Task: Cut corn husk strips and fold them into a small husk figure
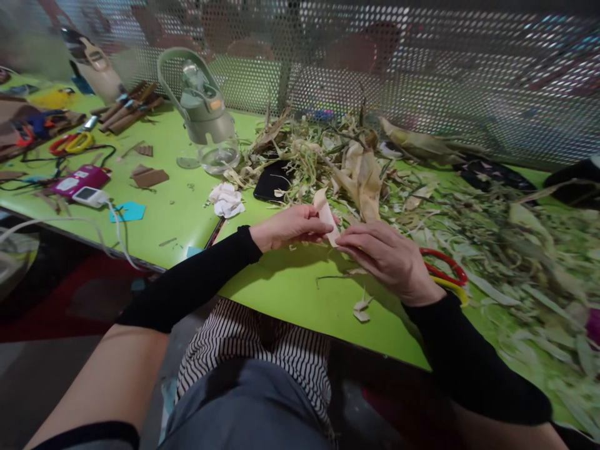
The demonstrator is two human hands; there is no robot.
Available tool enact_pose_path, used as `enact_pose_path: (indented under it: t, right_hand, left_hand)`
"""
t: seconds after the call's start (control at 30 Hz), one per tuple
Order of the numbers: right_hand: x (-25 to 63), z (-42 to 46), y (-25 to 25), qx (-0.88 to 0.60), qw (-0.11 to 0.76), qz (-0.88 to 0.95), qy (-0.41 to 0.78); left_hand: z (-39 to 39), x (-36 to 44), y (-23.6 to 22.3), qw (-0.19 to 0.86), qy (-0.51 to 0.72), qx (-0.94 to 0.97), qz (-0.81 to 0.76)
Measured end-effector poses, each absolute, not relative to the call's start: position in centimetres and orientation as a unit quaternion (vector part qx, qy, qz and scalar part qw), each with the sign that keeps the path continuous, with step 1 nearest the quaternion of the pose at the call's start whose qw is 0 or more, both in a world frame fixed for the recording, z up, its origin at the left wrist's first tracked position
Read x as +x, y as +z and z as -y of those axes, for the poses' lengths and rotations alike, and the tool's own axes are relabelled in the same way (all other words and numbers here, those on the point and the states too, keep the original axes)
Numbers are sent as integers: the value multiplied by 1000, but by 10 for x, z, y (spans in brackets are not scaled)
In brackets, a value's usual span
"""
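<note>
You sat at a green worktop (281, 287) fenced along its far edge by a perforated metal screen (422, 75), with a heap of dry corn husks (365, 169) spread over its right half. A green jug-like appliance (201, 106) stood at the back, a black phone (272, 180) beside the heap, and red-and-yellow scissors (447, 272) just behind your right wrist. Your left hand (288, 228) and right hand (384, 256) met above the worktop, fingers of both pinched shut on a pale husk strip (327, 220). It looked like you were mid-tear or mid-fold; the next move likely called for a steady, opposed pull.
</note>
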State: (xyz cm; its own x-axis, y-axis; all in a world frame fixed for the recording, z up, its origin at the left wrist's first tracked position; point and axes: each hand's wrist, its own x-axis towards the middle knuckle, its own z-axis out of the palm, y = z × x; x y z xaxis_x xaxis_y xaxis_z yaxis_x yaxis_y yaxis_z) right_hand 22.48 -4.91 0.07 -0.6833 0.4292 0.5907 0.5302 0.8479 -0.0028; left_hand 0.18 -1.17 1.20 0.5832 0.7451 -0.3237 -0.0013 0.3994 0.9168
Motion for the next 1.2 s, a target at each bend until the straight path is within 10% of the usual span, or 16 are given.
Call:
enact_pose_path:
  t: [0.73, 1.2]
  right_hand:
    - [215, 47, -20, -478, 409, 732, 262]
    - [214, 54, -5, -399, 418, 805, 134]
  left_hand:
    - [19, 11, -3, 720, 345, 517, -307]
    - [18, 12, 2, 801, 318, 360, -357]
